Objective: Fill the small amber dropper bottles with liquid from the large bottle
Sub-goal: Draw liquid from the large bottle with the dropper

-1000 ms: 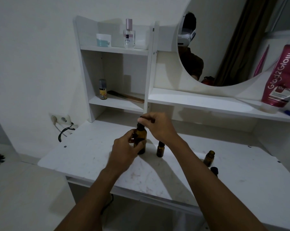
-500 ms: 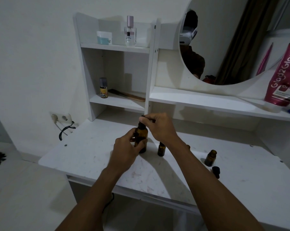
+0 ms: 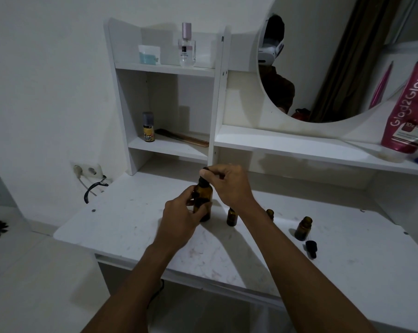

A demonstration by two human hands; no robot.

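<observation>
The large amber bottle (image 3: 204, 200) stands upright on the white vanity table (image 3: 121, 227). My left hand (image 3: 181, 218) wraps around its body. My right hand (image 3: 227, 186) pinches the black dropper cap (image 3: 203, 180) on its neck. To the right stand three small amber bottles without caps: one (image 3: 232, 217) just beside the large bottle, one (image 3: 270, 213) partly hidden behind my right forearm, one (image 3: 303, 228) farther right. A loose black dropper cap (image 3: 311, 248) lies on the table in front of the rightmost bottle.
A white shelf unit (image 3: 169, 68) behind holds a perfume bottle (image 3: 186, 45), a small jar (image 3: 149, 54), a spray can (image 3: 148, 127) and a comb (image 3: 182, 138). A pink tube (image 3: 409, 111) stands on the long shelf under a round mirror. A wall socket (image 3: 88, 170) with a cable sits left.
The head view has shifted slightly. Both hands stay on the large bottle, the right hand's fingers working at its cap; the small bottles have not moved.
</observation>
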